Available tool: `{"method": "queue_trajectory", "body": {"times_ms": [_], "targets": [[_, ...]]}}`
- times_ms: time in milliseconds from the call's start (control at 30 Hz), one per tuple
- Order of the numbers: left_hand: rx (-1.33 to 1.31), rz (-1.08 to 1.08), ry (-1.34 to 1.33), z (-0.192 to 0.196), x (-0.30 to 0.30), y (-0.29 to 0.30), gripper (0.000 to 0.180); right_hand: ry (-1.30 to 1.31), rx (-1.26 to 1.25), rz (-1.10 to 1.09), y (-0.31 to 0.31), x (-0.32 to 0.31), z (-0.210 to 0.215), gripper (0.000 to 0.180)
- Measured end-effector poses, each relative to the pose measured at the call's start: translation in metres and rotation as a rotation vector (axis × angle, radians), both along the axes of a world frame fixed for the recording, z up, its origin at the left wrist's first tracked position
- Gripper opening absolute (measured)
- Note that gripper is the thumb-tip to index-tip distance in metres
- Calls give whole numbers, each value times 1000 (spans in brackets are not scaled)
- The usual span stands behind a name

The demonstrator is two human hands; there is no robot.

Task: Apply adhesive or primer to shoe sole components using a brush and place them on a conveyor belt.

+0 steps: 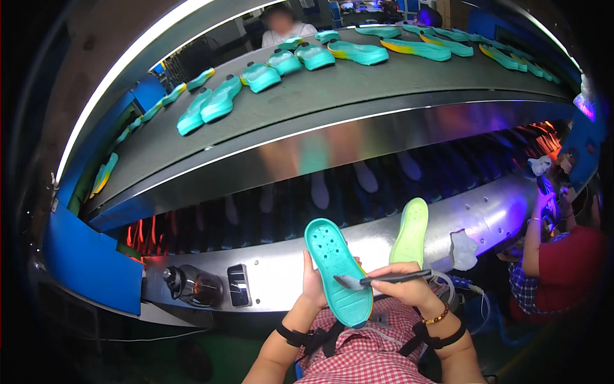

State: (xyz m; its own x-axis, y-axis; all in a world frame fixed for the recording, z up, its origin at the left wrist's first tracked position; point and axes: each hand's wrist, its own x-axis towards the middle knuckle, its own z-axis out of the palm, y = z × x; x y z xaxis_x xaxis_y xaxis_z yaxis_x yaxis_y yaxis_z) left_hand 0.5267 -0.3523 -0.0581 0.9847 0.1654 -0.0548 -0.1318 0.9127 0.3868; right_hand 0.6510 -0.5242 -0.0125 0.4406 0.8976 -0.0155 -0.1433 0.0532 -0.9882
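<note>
A teal shoe sole (337, 272) with small holes in its forefoot is tilted up before me, its inner face toward me. My left hand (313, 281) grips it along the left edge, fingers partly hidden behind it. A black-handled brush (400, 278) is pinched in my right hand (406, 291), and its bristles touch the sole's surface around the middle. Just beyond my right hand, a pale yellow-green sole (410, 232) lies on the metal ledge (281, 275).
A dark conveyor (300, 99) carries several teal and yellow soles. Below it, another line holds dark soles near red-glowing heaters. On the ledge are a dark jug (193, 285), a black tray (239, 285) and a white cloth (463, 250). A co-worker in red (569, 269) works at right.
</note>
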Motion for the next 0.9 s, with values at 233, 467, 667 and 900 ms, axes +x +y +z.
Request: {"method": "queue_trajectory", "body": {"times_ms": [233, 467, 667, 900], "targets": [[-3, 286, 164, 9, 8, -6, 87, -777, 336, -87, 21, -11, 18, 20], [77, 419, 99, 30, -4, 9, 87, -533, 259, 294, 0, 2, 40, 19], [98, 449, -130, 42, 15, -3, 88, -598, 364, 186, 19, -16, 53, 20], [58, 505, -92, 61, 14, 9, 83, -542, 318, 181, 7, 4, 37, 24]]}}
